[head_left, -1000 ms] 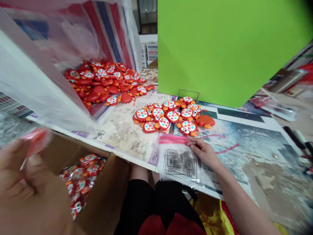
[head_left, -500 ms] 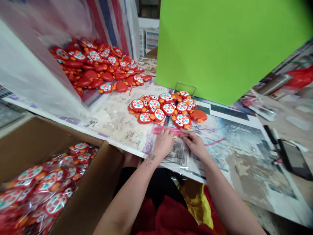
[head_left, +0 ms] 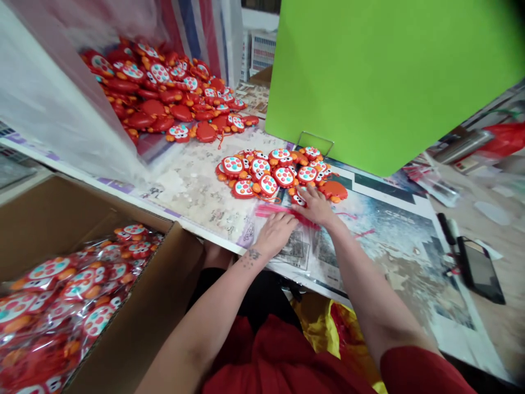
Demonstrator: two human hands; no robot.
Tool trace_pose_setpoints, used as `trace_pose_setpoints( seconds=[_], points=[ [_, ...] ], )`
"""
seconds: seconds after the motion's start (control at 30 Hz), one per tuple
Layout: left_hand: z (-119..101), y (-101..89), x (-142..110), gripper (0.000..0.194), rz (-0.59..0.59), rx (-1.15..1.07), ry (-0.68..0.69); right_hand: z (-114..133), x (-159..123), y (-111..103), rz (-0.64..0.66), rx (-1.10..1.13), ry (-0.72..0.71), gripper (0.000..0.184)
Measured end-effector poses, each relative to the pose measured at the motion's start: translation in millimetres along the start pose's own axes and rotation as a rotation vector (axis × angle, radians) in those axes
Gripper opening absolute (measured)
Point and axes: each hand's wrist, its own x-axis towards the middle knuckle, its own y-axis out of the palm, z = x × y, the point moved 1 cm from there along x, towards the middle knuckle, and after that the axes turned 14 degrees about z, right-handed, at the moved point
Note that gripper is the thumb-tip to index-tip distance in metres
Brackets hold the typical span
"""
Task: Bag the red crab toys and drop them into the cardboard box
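Note:
A clear plastic bag point(head_left: 304, 250) with a pink strip point(head_left: 268, 210) along its top lies flat at the table's front edge. My left hand point(head_left: 276, 234) rests on it, its fingertips closed on the bag by the strip. Over the nearest red toy crab point(head_left: 298, 200) is my right hand point(head_left: 315, 207), fingers and thumb apart around it; its palm hides much of the toy. Behind both hands sits a small heap of the same toy crabs point(head_left: 260, 166), with white bellies and coloured dots.
At left stands a cardboard box point(head_left: 172, 246) of bagged toy crabs. A large pile of loose crabs point(head_left: 164, 98) spills from a striped sack point(head_left: 205, 33). An upright green board point(head_left: 369, 82) blocks the back. A black phone-like device point(head_left: 480, 268) lies at right.
My right hand has left the pink strip and moved forward onto the nearest toy crab, fingers spreading. The left hand stays at the bag. The view has shifted slightly.

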Motion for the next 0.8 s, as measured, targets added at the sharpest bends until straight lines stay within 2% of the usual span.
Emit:
trace_pose_setpoints(
  seconds=[0.07, 0.17, 0.27, 0.37, 0.43, 0.53, 0.63, 0.73, 0.8],
  points=[
    [0.3, 1.0, -1.1, 0.027, 0.002, 0.012, 0.004, 3.0, -10.1, 4.7, 0.054, -0.052, 0.107, 0.071],
    [0.7, 1.2, -1.5, 0.029, -0.011, 0.002, -0.002, 1.1, -30.2, 3.6, 0.013, -0.077, 0.166, 0.071],
    [0.3, -3.8, 0.9, 0.029, 0.018, -0.027, -0.036, -10.5, -42.9, 2.5, -0.033, -0.014, 0.029, 0.072],
    [-0.6, -12.8, 6.2, 0.024, 0.087, -0.025, -0.114, -22.4, -47.5, 8.1, 0.063, 0.135, -0.181, 0.079],
    [-1.1, -17.5, 9.6, 0.023, 0.105, -0.011, -0.159, -26.2, -48.6, 11.9, 0.083, 0.194, -0.240, 0.076],
    [-0.7, -17.4, 11.4, 0.024, 0.087, 0.009, -0.211, -25.9, -49.9, 13.4, 0.020, 0.215, -0.254, 0.063],
    [0.8, -10.0, 8.5, 0.023, 0.042, 0.024, -0.230, -25.3, -52.0, 11.2, -0.111, 0.285, -0.206, 0.057],
    [1.9, -2.9, 4.3, 0.021, -0.022, 0.028, -0.143, -26.0, -54.8, 8.2, -0.263, 0.498, -0.092, 0.056],
    [2.4, -0.6, 2.4, 0.020, -0.049, 0.027, -0.083, -23.9, -56.3, 6.3, -0.304, 0.690, -0.053, 0.062]
  ],
)
